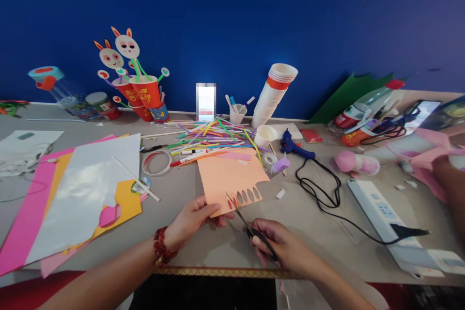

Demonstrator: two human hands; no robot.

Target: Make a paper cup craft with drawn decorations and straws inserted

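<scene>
My left hand [191, 220] pinches the near left corner of an orange paper sheet [227, 177] and holds it just above the table. Along the sheet's near edge runs a row of several petal-shaped cut-outs. My right hand [279, 247] is closed round the black handles of a pair of scissors [244, 220]. The blades point up and left into the sheet's near edge, beside the cut-outs. A red bead bracelet sits on my left wrist.
Sheets of pink, white and yellow paper [72, 193] lie at the left. Behind the sheet are coloured straws [210, 138], a tape ring [157, 162], a stack of paper cups [274, 94], a blue glue gun [294, 147] with its black cord, and a white power strip [378, 210]. Another person's arm [450, 189] is at the right edge.
</scene>
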